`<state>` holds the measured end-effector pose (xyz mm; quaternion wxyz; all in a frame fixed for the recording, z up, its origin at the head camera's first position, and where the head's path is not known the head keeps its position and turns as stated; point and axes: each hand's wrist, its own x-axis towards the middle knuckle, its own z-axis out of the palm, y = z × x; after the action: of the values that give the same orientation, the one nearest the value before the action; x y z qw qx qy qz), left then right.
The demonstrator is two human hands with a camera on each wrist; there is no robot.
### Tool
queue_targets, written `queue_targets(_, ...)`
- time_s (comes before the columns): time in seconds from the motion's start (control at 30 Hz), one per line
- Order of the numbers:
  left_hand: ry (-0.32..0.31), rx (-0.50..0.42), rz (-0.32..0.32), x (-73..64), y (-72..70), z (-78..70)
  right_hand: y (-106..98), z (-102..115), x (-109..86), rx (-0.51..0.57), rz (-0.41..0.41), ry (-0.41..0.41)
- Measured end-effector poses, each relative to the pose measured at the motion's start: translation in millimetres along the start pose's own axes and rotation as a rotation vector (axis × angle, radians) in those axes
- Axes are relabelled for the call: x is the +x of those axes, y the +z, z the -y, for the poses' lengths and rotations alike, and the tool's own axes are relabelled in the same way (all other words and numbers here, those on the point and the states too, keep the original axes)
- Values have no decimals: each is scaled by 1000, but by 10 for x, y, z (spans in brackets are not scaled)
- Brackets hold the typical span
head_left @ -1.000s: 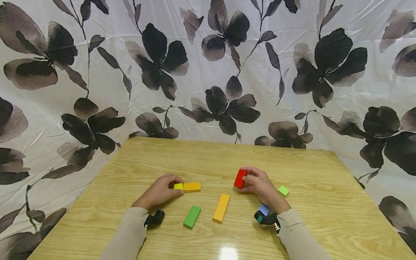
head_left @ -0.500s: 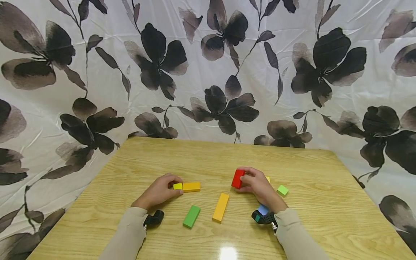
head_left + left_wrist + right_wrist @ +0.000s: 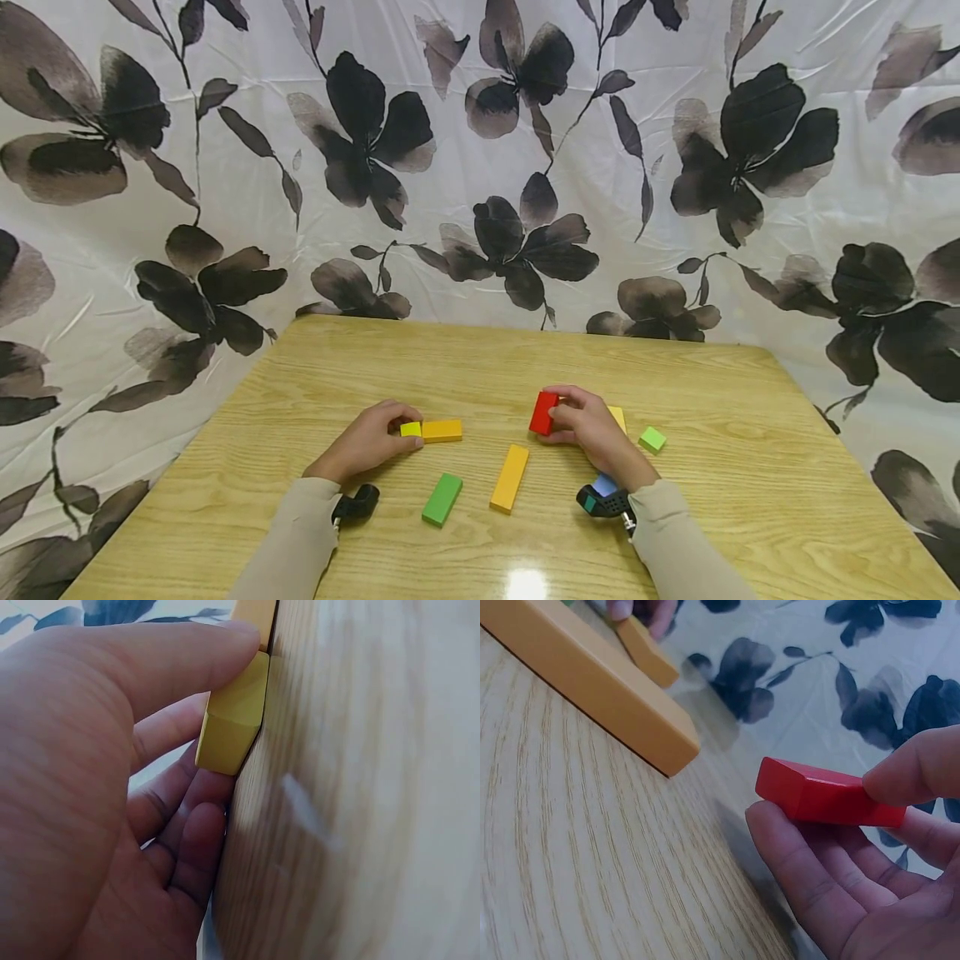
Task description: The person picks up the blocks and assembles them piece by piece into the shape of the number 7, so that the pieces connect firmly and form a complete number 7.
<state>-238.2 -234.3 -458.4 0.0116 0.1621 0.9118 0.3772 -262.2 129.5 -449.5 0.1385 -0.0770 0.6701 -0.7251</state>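
Between its thumb and fingers my left hand [image 3: 371, 439] pinches a small yellow block [image 3: 232, 720], which sits on the table. Against that block's right end lies an orange block [image 3: 442, 431], lengthwise in line with it. My right hand [image 3: 592, 429] grips a red block [image 3: 829, 793] by thumb and fingers. In the right wrist view the red block is held up off the wood, tilted. A longer orange block [image 3: 510, 478] lies between the two hands, nearer the front. To its left is a green block [image 3: 442, 500].
Partly behind my right hand are a pale yellow block [image 3: 618, 417] and a blue block [image 3: 604, 484]. A light green cube [image 3: 652, 439] lies further right. The wooden table [image 3: 480, 367] ends at the back against a flower-patterned cloth [image 3: 450, 167].
My right hand has moved a little to the left with the red block, uncovering the pale yellow block behind it. My left hand has stayed on the small yellow block.
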Motion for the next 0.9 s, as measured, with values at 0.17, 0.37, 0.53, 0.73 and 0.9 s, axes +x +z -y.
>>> queue_targets(0.17, -2, -6, 0, 14, 7, -18, -3, 4, 8, -4, -2, 2)
queue_targets(0.37, -6, -8, -3, 19, 10, -41, -7, -2, 26, -14, 10, -12)
queue_targets(0.53, -9, 5, -12, 21, 14, -55, -13, -9, 44, -34, 8, -11)
queue_targets(0.73, -17, 3, -12, 16, 15, -53, -9, -9, 43, -61, 1, -6)
queue_targets(0.9, -6, 8, -13, 13, 19, -51, -15, -20, 53, -65, 2, -8)
